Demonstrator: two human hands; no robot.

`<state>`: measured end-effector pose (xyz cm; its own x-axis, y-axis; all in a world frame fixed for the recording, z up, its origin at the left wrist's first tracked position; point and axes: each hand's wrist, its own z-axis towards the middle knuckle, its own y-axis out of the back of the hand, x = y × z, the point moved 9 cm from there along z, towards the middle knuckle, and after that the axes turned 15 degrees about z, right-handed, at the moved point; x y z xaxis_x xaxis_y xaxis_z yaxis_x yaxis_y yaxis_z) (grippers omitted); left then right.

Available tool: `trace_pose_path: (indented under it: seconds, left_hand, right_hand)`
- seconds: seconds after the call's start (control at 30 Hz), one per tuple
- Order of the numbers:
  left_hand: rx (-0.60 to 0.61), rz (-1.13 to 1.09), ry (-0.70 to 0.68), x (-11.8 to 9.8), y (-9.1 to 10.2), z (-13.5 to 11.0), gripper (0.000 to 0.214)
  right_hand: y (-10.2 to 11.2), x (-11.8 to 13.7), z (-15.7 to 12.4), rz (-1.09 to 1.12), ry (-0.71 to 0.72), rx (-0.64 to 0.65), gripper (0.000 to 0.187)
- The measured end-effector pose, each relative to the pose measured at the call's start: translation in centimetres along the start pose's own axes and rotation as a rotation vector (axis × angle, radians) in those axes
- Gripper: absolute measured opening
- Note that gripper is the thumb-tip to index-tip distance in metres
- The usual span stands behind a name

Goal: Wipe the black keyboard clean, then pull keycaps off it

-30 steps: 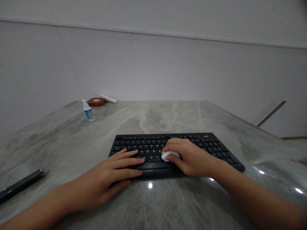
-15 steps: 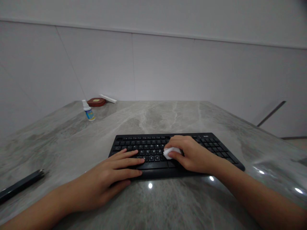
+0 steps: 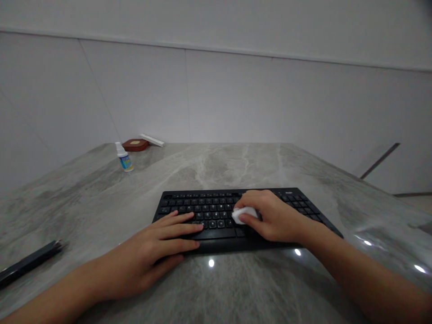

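A black keyboard (image 3: pixel 216 233) lies on the grey marbled table in the head view. My left hand (image 3: pixel 158 249) rests flat over its left end, fingers stretched across the keys and the lower edge, holding nothing. Right of the middle, my right hand (image 3: pixel 268 216) is closed on a folded white wipe (image 3: pixel 245 214), which is against the keys. Part of the wipe is hidden under my fingers, and my right hand covers the keys beneath it.
A small white spray bottle (image 3: pixel 125 159) with a blue and yellow label stands at the back left. Behind it are a reddish-brown case (image 3: pixel 135 145) and a white flat bar (image 3: pixel 152 140) near the wall. A dark, long object (image 3: pixel 30 262) lies at the left edge.
My right hand has shifted slightly to the right over the keys with the wipe. My left hand has stayed in place on the keyboard.
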<state>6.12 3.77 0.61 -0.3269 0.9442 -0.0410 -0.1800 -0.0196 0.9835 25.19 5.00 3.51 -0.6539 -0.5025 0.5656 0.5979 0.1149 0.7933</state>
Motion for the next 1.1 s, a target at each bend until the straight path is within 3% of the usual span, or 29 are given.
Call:
trace_pose_path:
  seconds: [0.17,0.3,0.53,1.0,1.1]
  left_hand:
    - [-0.004,-0.005,0.007,0.1,0.1,0.1,0.047]
    - [0.000,0.008,0.012,0.2,0.0,0.0,0.048]
    - [0.001,-0.014,0.014,0.3,-0.1,-0.2,0.049]
    - [0.002,-0.006,0.018,0.2,-0.1,-0.2,0.048]
    - [0.024,0.017,0.012,0.1,-0.3,-0.2,0.048]
  right_hand:
    - [1.6,-0.7,-0.2,-0.048,-0.022,-0.039,0.019]
    - [0.8,-1.1,-0.1,-0.058,-0.092,0.070,0.015]
    - [-0.4,-0.8,-0.1,0.011,-0.128,0.131,0.013]
    - [0.8,-1.4,-0.1,-0.042,-0.221,0.030,0.017]
    - [0.3,-1.0,0.1,-0.008,-0.193,0.069,0.015]
